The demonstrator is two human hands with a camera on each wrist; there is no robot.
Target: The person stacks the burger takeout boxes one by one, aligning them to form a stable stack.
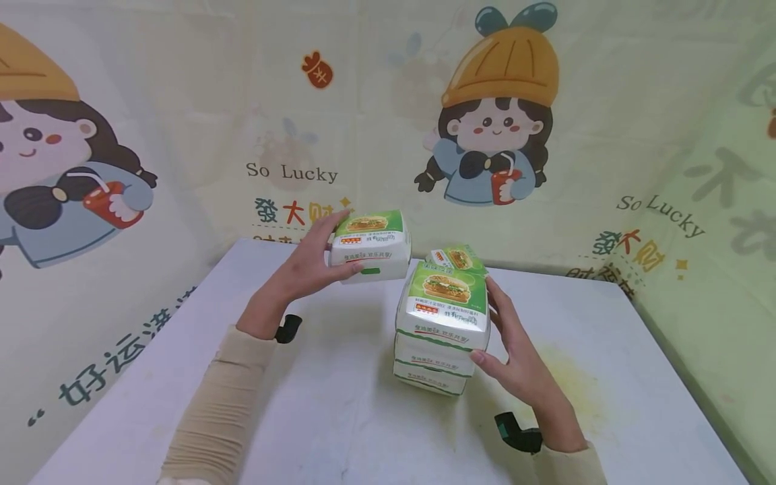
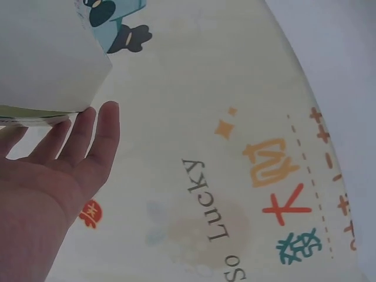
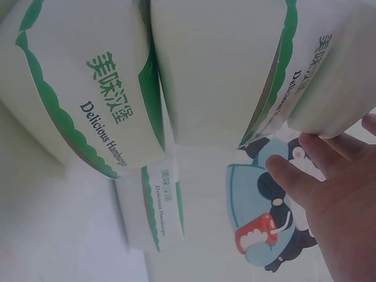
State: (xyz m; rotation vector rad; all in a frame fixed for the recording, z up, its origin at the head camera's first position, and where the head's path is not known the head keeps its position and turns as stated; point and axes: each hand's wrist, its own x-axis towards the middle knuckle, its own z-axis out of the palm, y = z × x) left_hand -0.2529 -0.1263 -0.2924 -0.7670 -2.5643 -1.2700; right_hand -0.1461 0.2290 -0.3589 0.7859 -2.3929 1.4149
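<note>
My left hand (image 1: pixel 309 263) grips a white-and-green burger box (image 1: pixel 370 246), thumb along its front and fingers behind its left side, raised left of a stack. In the left wrist view, the fingers (image 2: pixel 76 141) touch the box's lower edge. The stack of similar burger boxes (image 1: pixel 433 364) stands on the table. My right hand (image 1: pixel 521 357) holds the top burger box (image 1: pixel 445 303) at its right side, thumb at the front corner and fingers toward the back. The right wrist view shows these fingers (image 3: pixel 288 173) against the top box (image 3: pixel 341 76).
Behind the stack is another burger box (image 1: pixel 457 257), partly hidden. The white table (image 1: pixel 339 404) meets a cartoon-printed cloth backdrop (image 1: pixel 376 135) at its back edge and sides. Black straps or devices (image 1: pixel 518 433) sit on both wrists.
</note>
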